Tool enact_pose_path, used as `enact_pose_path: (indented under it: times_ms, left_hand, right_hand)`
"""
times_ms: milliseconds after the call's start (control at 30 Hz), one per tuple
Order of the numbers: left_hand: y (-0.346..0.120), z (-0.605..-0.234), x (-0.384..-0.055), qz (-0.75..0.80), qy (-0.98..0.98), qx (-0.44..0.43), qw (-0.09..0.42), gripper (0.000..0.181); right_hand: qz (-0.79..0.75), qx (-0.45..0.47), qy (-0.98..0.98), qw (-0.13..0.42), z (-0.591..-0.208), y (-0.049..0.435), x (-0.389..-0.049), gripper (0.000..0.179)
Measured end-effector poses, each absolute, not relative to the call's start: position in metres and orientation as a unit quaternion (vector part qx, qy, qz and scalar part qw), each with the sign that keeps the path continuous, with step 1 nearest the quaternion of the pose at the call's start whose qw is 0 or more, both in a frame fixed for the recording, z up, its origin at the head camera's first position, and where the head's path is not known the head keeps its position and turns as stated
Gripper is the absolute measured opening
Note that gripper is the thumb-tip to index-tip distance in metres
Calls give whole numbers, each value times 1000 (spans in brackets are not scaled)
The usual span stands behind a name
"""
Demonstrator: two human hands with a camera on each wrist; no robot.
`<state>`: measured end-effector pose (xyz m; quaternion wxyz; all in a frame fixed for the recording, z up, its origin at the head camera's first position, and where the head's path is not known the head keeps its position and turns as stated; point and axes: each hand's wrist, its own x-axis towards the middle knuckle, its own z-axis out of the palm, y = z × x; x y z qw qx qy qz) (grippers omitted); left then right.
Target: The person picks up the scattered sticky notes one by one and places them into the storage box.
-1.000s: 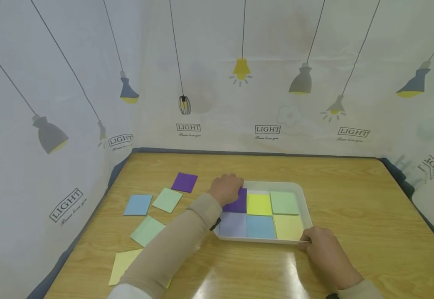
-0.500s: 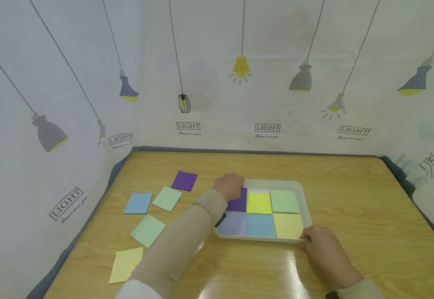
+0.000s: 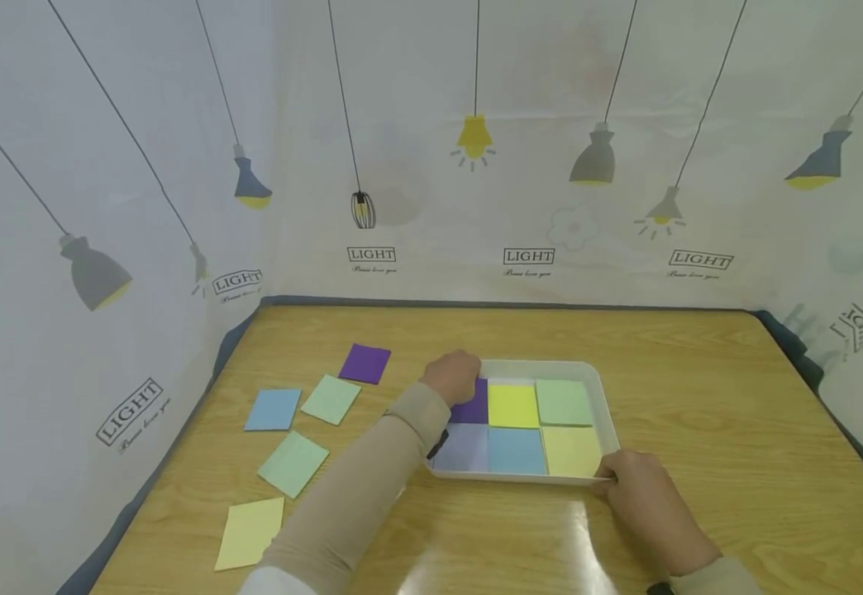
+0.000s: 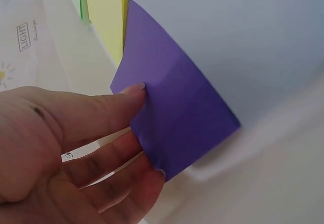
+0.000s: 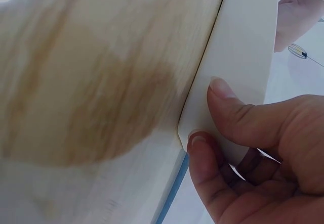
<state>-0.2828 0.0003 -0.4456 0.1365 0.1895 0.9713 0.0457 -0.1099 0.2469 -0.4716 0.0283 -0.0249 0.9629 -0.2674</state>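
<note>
My left hand (image 3: 452, 377) pinches a dark purple square paper sheet (image 4: 177, 118); my right hand (image 3: 643, 490) grips the shallow white plastic tray's (image 3: 601, 388) corner.

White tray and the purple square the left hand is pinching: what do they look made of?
The white shallow tray looks like smooth moulded plastic: rounded corners, thin rim, slight sheen. The purple square sheet seems to be thin matte paper: it shows a faint crease and bends between the left hand's fingers. The right hand grips the tray's corner.
</note>
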Motion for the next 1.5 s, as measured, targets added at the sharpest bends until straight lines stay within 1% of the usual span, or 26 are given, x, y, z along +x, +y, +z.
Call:
enact_pose_path:
  times_ms: [200,433,700,867,1000,1367,1500]
  left_hand:
    - [-3,-449,-281,47,970,192,140,10]
    - [-5,-447,-275,50,969,207,129,16]
    - [-6,-445,-275,45,969,204,136,16]
    - [-6,-443,-276,57,969,193,146,26]
    - [-10,-435,-273,83,968,186,144,31]
    - [-34,-422,-269,125,971,177,103,25]
    - [-43,-420,-267,127,972,177,93,25]
  right_hand:
    - [-272,-21,961,36,-470,244,-110,15]
    - [-276,-18,960,43,-471,243,-109,15]
    - [-279,-21,959,43,-470,241,-109,14]
    - [-279,-21,959,40,-469,241,-109,14]
    - [-275,-24,960,39,-468,242,-109,13]
    - [-272,-19,961,51,-467,243,-109,14]
    - [-271,-23,961,46,-468,243,-109,15]
